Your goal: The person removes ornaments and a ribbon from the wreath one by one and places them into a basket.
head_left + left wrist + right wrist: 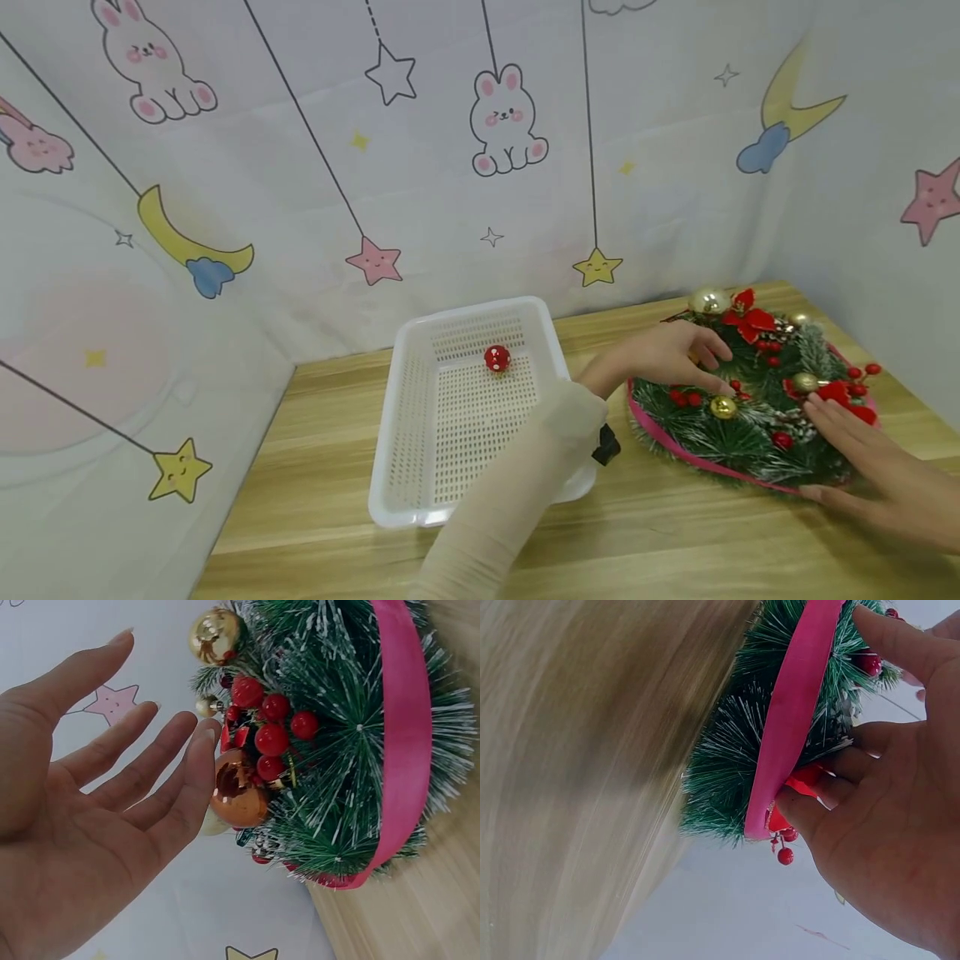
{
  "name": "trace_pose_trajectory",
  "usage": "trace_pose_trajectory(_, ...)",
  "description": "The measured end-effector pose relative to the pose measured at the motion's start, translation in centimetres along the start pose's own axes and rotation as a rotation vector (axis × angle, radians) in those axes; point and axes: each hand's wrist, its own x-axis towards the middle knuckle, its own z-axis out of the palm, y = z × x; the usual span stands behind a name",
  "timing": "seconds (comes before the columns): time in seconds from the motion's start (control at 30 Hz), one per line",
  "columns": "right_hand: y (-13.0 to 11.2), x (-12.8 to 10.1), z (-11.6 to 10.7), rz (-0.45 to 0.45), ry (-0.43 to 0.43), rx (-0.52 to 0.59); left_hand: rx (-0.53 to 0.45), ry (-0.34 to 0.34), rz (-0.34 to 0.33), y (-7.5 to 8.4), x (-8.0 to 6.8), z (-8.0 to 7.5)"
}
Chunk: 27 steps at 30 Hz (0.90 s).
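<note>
A green Christmas wreath (750, 425) with frosted needles, red berries, red flowers and shiny balls lies on the table at the right. A pink ribbon (405, 735) runs round its outer side. Over the wreath's left part reaches my left hand (675, 354), palm empty, fingers spread and loosely bent. In the left wrist view its fingertips are close to a copper-coloured ball (240, 791) and a cluster of red berries (271, 739). My right hand (888, 479) rests at the wreath's right side, its fingers laid against the greenery and a red flower (804, 780), thumb held apart.
A white perforated plastic basket (408, 417) stands left of the wreath, with a red ball with white spots (497, 359) in it. My left forearm crosses over the basket's right side. Behind the wooden table (322, 467) hangs a patterned cloth (420, 192).
</note>
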Motion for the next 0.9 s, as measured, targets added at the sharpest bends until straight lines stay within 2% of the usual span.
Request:
trace_pose_trajectory(0.2,0.1,0.1,-0.2,-0.032,0.040,-0.007,0.005,-0.022,0.003,0.0,0.3,0.6)
trace_pose_trajectory(0.43,0.3,0.1,-0.2,-0.047,0.059,-0.004,0.074,-0.052,0.020,0.3,0.7,1.1)
trace_pose_trajectory(0.67,0.3,0.1,-0.2,-0.046,0.058,0.000,0.106,-0.069,-0.025,0.5,0.9,2.0)
trace_pose_trajectory(0.9,0.3,0.1,-0.1,-0.046,0.053,-0.016,0.151,-0.057,-0.037,0.6,1.1,2.5)
